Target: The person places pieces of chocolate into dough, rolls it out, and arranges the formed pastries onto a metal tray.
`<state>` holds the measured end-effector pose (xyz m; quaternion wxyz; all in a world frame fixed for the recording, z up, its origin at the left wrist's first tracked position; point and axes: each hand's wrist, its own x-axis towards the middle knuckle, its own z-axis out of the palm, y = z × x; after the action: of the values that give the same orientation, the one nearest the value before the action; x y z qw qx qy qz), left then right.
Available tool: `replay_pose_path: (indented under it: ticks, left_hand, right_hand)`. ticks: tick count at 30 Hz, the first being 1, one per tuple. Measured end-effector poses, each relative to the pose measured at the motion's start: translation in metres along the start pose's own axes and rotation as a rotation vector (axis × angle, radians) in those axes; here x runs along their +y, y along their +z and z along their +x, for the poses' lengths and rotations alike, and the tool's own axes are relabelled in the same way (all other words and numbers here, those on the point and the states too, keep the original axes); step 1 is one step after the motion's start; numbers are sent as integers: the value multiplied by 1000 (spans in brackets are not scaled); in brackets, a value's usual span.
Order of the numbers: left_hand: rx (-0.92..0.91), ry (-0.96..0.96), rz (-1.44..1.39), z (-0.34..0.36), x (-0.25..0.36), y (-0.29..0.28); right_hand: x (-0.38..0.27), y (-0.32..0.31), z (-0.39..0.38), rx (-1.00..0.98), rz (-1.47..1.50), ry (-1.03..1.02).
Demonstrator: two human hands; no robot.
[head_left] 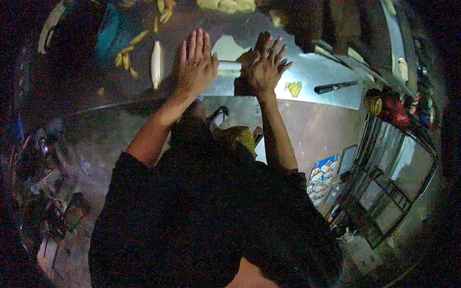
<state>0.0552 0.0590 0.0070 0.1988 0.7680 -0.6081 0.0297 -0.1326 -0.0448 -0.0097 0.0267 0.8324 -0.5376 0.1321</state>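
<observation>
My left hand [196,65] lies palm down on the worktop, its fingers stretched out and pointing away from me. To its right, my right hand [265,67] is also flat, with fingers spread. Between them shows a pale, smooth roll [229,66], apparently dough; its ends pass out of sight at the hands, and both palms seem to rest on it. Just beyond it is a pale patch [231,46], which I cannot identify. Left of my left hand lies a white rod with tapered ends [157,65], pointing away from me.
A black-handled knife [336,87] and a small yellow lump [294,89] lie on the shiny metal surface [326,72] at right. Yellowish finger-shaped pieces [127,56] are scattered at left. A pale dough-like mass [226,5] sits at the far edge. A metal rack [384,177] stands at right.
</observation>
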Motion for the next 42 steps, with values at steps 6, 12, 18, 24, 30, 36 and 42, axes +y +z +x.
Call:
replay_pose_path:
  ticks: [6,12,18,24,30,36,42]
  left_hand:
    - [-49,90,107,-38,4,-16]
    - [-129,336,128,-30,-20,-22]
    - [90,265,180,25,-21,2]
    - [105,-126,53,94,-27,53]
    - [398,-450,-293,144,-38,61]
    - [201,-242,-967,68,-42,25]
    - [-93,344,-524,-27,-24,-44]
  right_hand:
    - [-4,-22,-35,-74,226,24]
    - [-1,-39,-40,-252,837,-87]
    - [6,-14,20,-61,316,-148]
    - [37,88,88,7,-256,28]
    - [27,60,152,-265,-12,115]
    - [-9,0,91,-15,532,-419]
    - [58,4,108,49,353,-98]
